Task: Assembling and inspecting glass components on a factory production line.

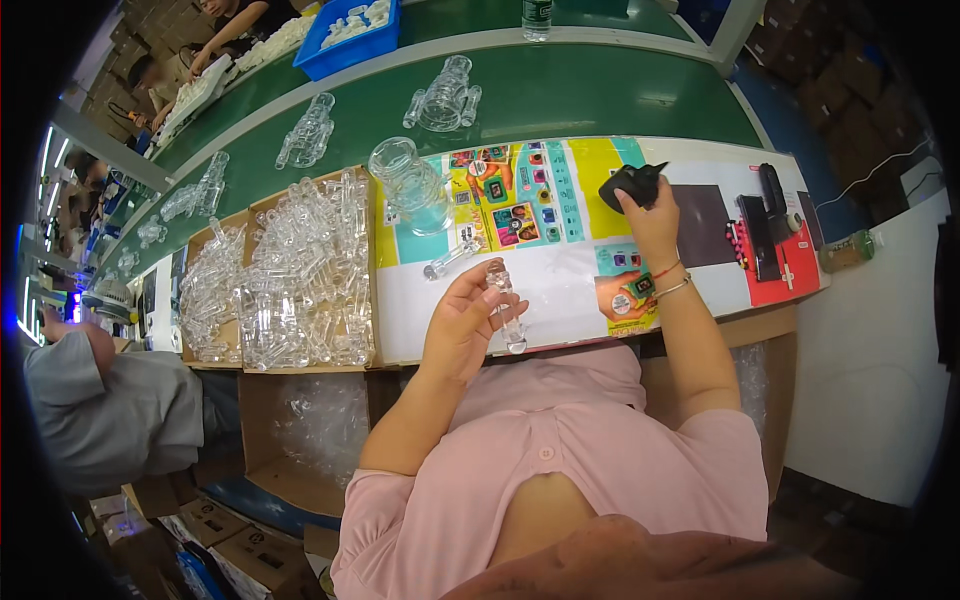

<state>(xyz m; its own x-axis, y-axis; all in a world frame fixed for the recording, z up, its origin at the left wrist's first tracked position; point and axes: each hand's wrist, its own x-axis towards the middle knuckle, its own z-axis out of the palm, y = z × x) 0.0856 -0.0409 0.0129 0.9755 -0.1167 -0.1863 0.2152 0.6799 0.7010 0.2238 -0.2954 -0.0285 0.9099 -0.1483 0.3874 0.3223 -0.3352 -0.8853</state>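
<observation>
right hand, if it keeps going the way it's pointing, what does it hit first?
The right hand points away from the body, gripping a black tool. Straight on lies the printed sheet's far edge, then the green conveyor belt; depth is unclear.

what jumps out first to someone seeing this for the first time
First the heap of clear plastic tubes in an open cardboard box at the left of the worktop. Next, the left hand holds one clear tube upright over the bright printed sheet, while the right hand grips a black tool further back. More clear parts lie along the green belt behind.
</observation>
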